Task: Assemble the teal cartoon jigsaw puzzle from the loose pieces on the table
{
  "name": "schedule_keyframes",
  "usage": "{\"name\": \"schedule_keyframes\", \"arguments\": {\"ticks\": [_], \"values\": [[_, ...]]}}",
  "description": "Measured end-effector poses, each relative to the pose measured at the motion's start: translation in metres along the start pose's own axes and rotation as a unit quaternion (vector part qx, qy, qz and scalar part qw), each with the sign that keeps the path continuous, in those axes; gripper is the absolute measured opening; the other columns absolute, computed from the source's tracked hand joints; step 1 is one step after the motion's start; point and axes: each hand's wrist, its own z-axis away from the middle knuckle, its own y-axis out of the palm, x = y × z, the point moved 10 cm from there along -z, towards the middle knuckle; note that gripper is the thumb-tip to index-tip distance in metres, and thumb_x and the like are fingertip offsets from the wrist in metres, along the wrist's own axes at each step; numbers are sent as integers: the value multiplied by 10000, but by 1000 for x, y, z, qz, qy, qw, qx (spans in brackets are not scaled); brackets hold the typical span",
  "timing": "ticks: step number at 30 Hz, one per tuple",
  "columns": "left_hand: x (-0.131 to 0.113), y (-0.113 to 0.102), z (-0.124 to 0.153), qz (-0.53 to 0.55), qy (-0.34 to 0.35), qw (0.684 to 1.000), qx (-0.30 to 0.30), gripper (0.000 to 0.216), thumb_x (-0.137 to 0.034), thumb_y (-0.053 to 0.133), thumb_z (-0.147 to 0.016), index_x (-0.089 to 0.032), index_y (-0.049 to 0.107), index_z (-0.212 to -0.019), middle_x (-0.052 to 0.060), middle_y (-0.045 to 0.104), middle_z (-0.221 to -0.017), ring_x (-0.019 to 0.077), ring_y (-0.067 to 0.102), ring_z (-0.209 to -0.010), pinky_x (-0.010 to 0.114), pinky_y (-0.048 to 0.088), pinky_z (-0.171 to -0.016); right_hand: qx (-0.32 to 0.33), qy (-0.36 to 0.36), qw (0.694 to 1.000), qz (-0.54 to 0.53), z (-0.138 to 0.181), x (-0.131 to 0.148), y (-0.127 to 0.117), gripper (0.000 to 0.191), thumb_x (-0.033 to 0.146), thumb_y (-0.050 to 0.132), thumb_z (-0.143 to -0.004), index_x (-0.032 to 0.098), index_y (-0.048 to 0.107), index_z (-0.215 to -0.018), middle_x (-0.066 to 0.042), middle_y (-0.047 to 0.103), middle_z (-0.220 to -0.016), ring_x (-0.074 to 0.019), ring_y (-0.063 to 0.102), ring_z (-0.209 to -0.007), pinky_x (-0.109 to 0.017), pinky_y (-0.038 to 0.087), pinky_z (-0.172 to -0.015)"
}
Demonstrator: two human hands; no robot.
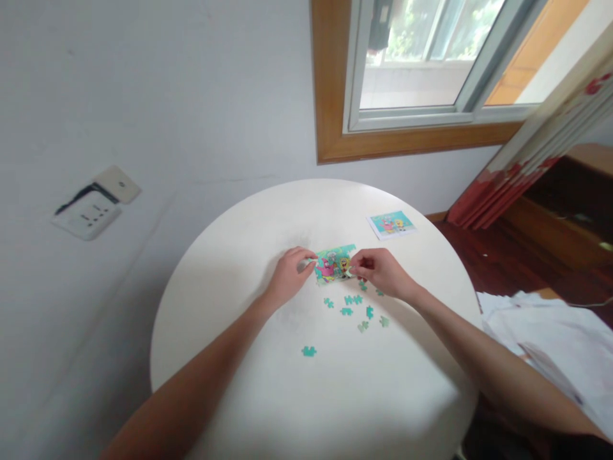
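Note:
A partly assembled jigsaw puzzle with cartoon figures on a teal ground lies on the white round table. At its left edge is my left hand, thumb and forefinger closed on the border. My right hand is at the puzzle's right edge, fingers pinched on a small pale puzzle piece that is mostly hidden by the fingertips. Several loose teal pieces, among them one puzzle piece, are scattered in front of the puzzle. A single loose piece lies nearer to me.
A picture card showing the same cartoon figures lies at the table's back right. The wall and the window frame are behind the table. Papers are piled to the right, below a curtain.

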Motion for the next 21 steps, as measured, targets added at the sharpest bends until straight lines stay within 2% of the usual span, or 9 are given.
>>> {"name": "schedule_keyframes", "arguments": {"ticks": [3, 6, 13, 21], "values": [[-16, 5, 2, 13, 30, 998, 45, 111, -265, 601, -917, -238, 708, -909, 23, 723, -949, 197, 649, -930, 360, 506, -888, 39, -12, 999, -9, -19, 0, 17, 127, 267, 635, -785, 158, 699, -774, 0, 612, -633, -130, 550, -582, -259, 446, -575], [-19, 9, 3, 8, 32, 997, 67, 122, -285, 610, -924, -247, 725, -906, 26, 737, -921, 201, 654, -895, 372, 505, -865, 40, 1, 998, -38, -28, -8, 27, 144, 279, 649, -762, 156, 716, -793, 10, 608, -618, -129, 543, -566, -256, 440, -556], [-27, 19, 9, 18, 61, 995, 75, 93, -318, 697, -884, -255, 724, -947, 8, 754, -938, 194, 660, -891, 363, 496, -861, 49, 28, 995, -82, -26, -23, 31, 133, 274, 713, -737, 157, 656, -707, 16, 598, -565, -113, 525, -528, -243, 415, -525], [-41, 24, 14, -53, 96, 990, 83, 59, -276, 705, -853, -243, 685, -898, 1, 735, -906, 195, 646, -905, 355, 484, -862, 59, 49, 987, -144, -22, -30, 45, 153, 287, 743, -710, 153, 669, -699, 6, 626, -591, -110, 537, -544, -241, 422, -541]]}}
